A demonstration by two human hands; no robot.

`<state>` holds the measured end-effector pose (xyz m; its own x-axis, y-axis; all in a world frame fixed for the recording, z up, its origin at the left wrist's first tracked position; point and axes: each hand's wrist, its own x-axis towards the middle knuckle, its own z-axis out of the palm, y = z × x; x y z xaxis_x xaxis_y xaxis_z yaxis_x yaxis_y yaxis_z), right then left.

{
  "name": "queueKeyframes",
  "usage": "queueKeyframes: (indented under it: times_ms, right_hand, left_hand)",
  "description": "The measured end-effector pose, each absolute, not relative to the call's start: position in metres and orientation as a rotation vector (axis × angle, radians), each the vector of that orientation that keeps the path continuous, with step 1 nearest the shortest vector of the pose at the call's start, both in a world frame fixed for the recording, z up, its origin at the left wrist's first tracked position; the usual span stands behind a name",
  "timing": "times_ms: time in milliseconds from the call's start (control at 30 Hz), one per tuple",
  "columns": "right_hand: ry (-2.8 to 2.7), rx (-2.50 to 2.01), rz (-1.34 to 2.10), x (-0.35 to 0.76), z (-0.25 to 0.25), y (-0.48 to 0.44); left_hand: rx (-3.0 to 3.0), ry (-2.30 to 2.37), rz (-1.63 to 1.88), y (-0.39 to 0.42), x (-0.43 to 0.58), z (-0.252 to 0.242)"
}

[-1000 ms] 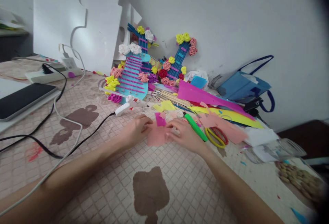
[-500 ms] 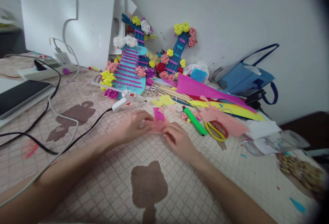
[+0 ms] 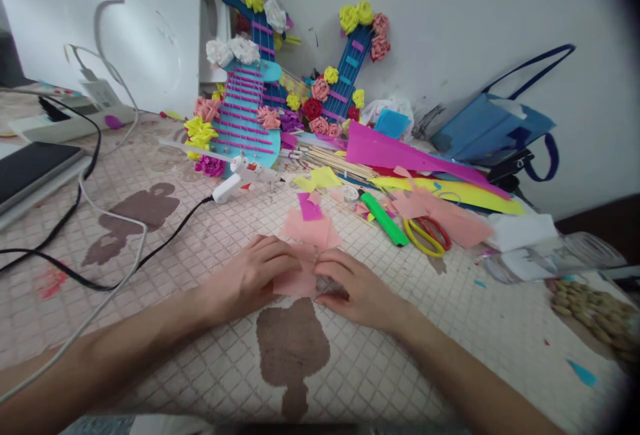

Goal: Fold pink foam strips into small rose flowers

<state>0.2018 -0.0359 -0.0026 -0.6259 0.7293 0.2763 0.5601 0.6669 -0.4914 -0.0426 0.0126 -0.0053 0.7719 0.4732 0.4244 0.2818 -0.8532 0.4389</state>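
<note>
A small piece of pink paper (image 3: 294, 284) lies low over the table between my hands. My left hand (image 3: 257, 274) covers its left side, fingers bent and together on the sheet, the thumb mostly hidden. At its right edge, my right hand (image 3: 365, 292) curves inward, with fingertips at the upper corner and thumb near the lower corner. Just beyond lie more pink paper pieces (image 3: 311, 228), partly overlapped by a magenta square (image 3: 310, 207).
A white glue gun (image 3: 235, 180) with a black cord rests at the left. A green cutter (image 3: 384, 218) and yellow-and-red scissors (image 3: 425, 235) lie to the right. Behind stand flower-decorated blue crafts (image 3: 245, 115) and bundled sticks (image 3: 335, 160). A white cable (image 3: 143, 242) crosses my left forearm.
Both hands have come closer to me, bringing a pink paper piece away from the others. The pink pieces behind now show uncovered. The camera view has shifted slightly.
</note>
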Motion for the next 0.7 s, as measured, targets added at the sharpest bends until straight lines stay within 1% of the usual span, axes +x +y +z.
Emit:
queueKeyframes:
  times_ms: [167,367,700]
  right_hand:
    - [-2.417,-0.984,0.495,0.198,-0.001,-0.034]
    - [-2.465,-0.939,0.425,0.191,-0.001,-0.034]
    - [-2.377,-0.934,0.591,0.192,0.002,-0.036]
  left_hand:
    - [2.549,0.663,0.848,0.007,-0.05,-0.008]
    - [2.599,0.62,0.795,0.004,-0.052,-0.001]
    - [2.519,0.574,0.649,0.006,-0.052,-0.002]
